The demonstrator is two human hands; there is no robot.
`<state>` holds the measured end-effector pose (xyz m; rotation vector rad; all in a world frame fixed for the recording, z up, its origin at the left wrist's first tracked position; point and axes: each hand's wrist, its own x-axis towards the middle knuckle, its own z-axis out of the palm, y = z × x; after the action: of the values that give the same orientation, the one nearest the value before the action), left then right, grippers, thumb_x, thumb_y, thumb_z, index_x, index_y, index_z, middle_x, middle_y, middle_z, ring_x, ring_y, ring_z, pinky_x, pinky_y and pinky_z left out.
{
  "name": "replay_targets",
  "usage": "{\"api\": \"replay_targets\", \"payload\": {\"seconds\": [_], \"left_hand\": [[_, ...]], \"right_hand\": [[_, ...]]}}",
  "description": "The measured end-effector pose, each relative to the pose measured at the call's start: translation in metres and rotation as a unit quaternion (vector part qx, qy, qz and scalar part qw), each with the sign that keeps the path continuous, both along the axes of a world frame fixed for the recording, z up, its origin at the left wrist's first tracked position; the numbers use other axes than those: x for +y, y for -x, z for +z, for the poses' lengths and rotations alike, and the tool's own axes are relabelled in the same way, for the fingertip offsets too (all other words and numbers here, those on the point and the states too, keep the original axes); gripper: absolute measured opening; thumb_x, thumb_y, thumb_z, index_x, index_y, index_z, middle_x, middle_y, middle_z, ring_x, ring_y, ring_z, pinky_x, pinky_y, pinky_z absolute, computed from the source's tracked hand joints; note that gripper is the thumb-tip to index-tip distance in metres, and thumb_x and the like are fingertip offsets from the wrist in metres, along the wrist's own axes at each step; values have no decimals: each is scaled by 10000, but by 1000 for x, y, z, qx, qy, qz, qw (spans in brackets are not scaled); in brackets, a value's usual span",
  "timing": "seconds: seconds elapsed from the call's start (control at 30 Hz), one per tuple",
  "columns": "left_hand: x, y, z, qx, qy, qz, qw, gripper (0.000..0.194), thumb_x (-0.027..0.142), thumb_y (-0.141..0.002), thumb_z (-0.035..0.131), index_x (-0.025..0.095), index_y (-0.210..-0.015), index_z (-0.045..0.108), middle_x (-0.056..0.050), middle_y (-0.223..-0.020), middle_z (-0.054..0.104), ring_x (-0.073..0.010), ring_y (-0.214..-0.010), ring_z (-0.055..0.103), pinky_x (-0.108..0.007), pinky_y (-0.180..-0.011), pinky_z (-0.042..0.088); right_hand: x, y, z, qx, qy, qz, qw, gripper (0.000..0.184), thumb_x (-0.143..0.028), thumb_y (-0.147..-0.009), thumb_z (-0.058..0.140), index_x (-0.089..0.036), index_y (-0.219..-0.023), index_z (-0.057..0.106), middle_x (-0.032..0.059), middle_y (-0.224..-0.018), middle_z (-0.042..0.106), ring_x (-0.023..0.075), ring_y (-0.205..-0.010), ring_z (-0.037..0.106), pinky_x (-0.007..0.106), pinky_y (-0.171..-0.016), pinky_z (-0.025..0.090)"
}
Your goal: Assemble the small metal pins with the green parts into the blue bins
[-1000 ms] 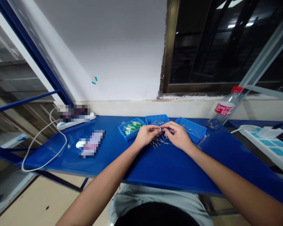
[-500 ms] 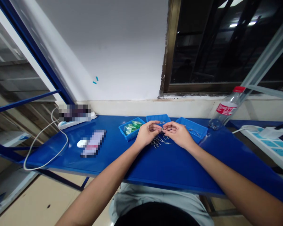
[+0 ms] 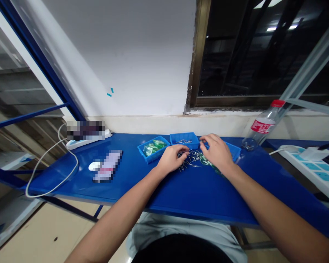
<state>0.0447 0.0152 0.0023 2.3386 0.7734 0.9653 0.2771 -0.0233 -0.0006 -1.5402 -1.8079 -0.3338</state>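
A loose pile of small metal pins [image 3: 190, 159], which look like blind rivets, lies on the blue table between my hands. My left hand [image 3: 172, 157] is at the pile's left edge, its fingers curled toward the thumb; whatever they hold is too small to make out. On the other side, my right hand [image 3: 217, 151] is held palm down with the thumb apart from the curved fingers. A clear and green plastic bag [image 3: 205, 160] shows partly beneath it. Behind the hands, a blue tray [image 3: 184, 137] contains several pins. Another blue tray [image 3: 233, 150] is partly covered by my right hand.
At left, a blue tray [image 3: 148, 158] holds green-and-clear bags [image 3: 155, 147]. Further left are a blurred-out flat item [image 3: 109, 166], a white rounded object [image 3: 94, 166] and a power strip [image 3: 90, 140] with a cable. A plastic bottle [image 3: 263, 126] and another power strip [image 3: 312, 164] are right.
My hands, close together at the fingertips before, have come apart. The right one has shifted to the right, exposing more of the pile, the green bag and the middle tray.
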Motion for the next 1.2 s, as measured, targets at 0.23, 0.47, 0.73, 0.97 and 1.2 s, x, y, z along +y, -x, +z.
{"api": "replay_targets", "payload": {"seconds": [0.23, 0.47, 0.73, 0.97, 1.2], "left_hand": [[-8, -7, -4, 89, -99, -169, 977, 412, 427, -909, 754, 227, -1269, 742, -143, -1380, 697, -306, -1300, 645, -463, -1161, 450], [-13, -22, -20, 145, -190, -244, 940, 314, 305, -1001, 612, 274, -1284, 743, -105, -1434, 671, -285, -1358, 603, -444, -1179, 409], [-10, -22, -14, 181, -216, -184, 942, 230, 223, -991, 596, 229, -1149, 763, -101, -1243, 761, -274, -1199, 666, -416, -1053, 459], [-22, -33, -12, 155, -240, -216, 934, 399, 409, -1026, 563, 232, -1367, 673, -128, -1413, 663, -289, -1353, 580, -425, -1194, 377], [-31, -56, -10, 226, -300, -263, 889, 473, 445, -1059, 479, 207, -1441, 624, -96, -1542, 576, -290, -1479, 460, -457, -1302, 222]], "right_hand": [[3, -18, -12, -108, 45, -103, 988, 303, -325, -1021, 510, -197, -864, 735, 157, -854, 758, 319, -873, 666, 407, -730, 472], [2, -14, -12, -120, 8, -102, 987, 275, -352, -1012, 533, -205, -927, 750, 141, -885, 746, 309, -881, 652, 402, -728, 479], [-5, -2, -3, -46, -12, -8, 999, 221, -336, -1015, 539, -217, -994, 723, 120, -992, 703, 319, -1019, 614, 441, -900, 499], [-11, 6, 7, 0, -31, 15, 999, 226, -336, -1029, 522, -220, -996, 713, 110, -974, 701, 303, -1021, 626, 436, -945, 492], [-15, 9, 19, 69, -75, 67, 992, 276, -379, -1050, 510, -231, -897, 686, 77, -869, 688, 264, -895, 631, 414, -863, 500]]}}
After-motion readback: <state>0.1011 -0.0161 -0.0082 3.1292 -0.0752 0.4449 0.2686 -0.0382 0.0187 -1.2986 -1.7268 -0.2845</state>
